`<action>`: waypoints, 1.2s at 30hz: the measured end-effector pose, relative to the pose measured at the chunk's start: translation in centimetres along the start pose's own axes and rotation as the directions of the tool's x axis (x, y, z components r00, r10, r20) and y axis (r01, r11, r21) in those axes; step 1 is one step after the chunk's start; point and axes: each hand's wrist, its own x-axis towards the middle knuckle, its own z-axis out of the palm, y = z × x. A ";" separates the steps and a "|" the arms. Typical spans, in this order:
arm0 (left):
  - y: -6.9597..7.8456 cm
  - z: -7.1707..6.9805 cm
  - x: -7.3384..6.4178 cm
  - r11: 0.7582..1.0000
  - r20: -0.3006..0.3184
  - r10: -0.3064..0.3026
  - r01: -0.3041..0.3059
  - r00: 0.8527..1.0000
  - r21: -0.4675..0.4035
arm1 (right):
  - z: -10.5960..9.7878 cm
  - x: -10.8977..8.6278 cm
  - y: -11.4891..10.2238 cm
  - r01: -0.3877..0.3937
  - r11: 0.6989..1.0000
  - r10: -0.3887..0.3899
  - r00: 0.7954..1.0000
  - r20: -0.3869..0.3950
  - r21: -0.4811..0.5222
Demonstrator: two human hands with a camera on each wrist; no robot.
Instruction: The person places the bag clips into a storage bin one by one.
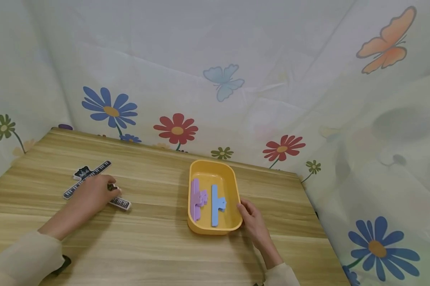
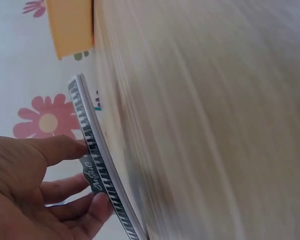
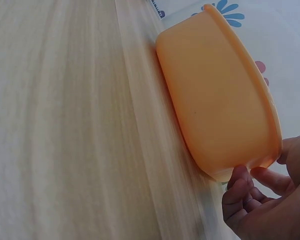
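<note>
My left hand (image 1: 95,191) is at the left of the table and pinches a black-and-white clip with a piano-key print (image 1: 121,203). In the left wrist view the thumb and fingers grip the middle of this clip (image 2: 102,165), where white lettering shows. A second piano-key clip (image 1: 102,168) lies just beyond, partly hidden by the hand. My right hand (image 1: 255,223) holds the right side of a yellow plastic bin (image 1: 215,231), thumb at the rim and fingers on the outer wall. Inside the bin lie a purple clip (image 1: 196,200) and a blue clip (image 1: 215,205), side by side.
The wood-grain table (image 1: 154,238) carries everything. A pale cloth backdrop (image 1: 157,47) printed with flowers and butterflies rises behind the table and along its sides. Bare wood shows between the left hand and the bin.
</note>
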 end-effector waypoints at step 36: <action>0.8 -4.2 -0.9 0.958 -0.356 0.213 -0.267 0.910 -0.108 | 0.0 0.1 0.0 -0.007 1.000 0.007 1.000 0.011 -0.007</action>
